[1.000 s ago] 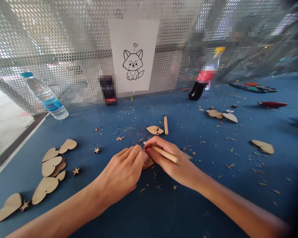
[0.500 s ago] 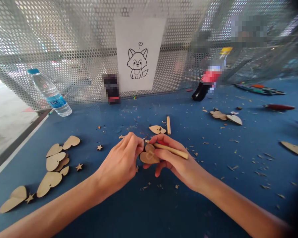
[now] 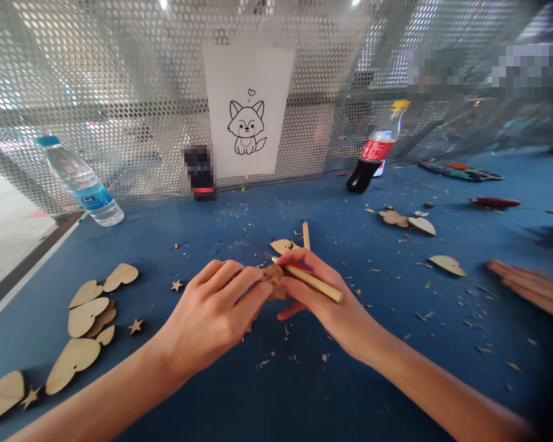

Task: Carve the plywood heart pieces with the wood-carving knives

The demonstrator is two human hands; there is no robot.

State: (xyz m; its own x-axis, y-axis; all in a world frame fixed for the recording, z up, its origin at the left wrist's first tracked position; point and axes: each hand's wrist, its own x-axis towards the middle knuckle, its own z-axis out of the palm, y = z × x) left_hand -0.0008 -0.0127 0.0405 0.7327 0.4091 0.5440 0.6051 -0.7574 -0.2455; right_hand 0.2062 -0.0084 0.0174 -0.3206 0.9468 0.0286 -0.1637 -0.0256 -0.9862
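Apparently the two hands are busy with one small wooden cutout, its outline mostly covered by fingers. The left hand (image 3: 216,301) is bent over the left edge of the wooden cutout (image 3: 275,288), fingers close together and seeming to pinch it. The right hand (image 3: 325,310) grips a slim wooden stick (image 3: 320,286) between thumb and forefinger, its end just beyond the cutout; something red (image 3: 303,266), partly hidden, shows beneath that forefinger. I cannot tell whether the stick's end is touching the wood.

The step in hand looks like steadying the cutout while the stick is brought to it. The next move would call for a firm left pinch, with the fingertips clear of that end.

Just beyond the cutout, a wooden heart (image 3: 282,247) and a second stick (image 3: 305,235) lie on the blue desk (image 3: 313,393). To its left is a little wooden star (image 3: 177,285) and, farther out, a cluster of heart cutouts (image 3: 88,317). To its right are scattered shavings (image 3: 424,316). Well beyond it stand a cola bottle (image 3: 376,150) and, pinned or leaned against the mesh panel (image 3: 156,80), a fox drawing (image 3: 247,126).
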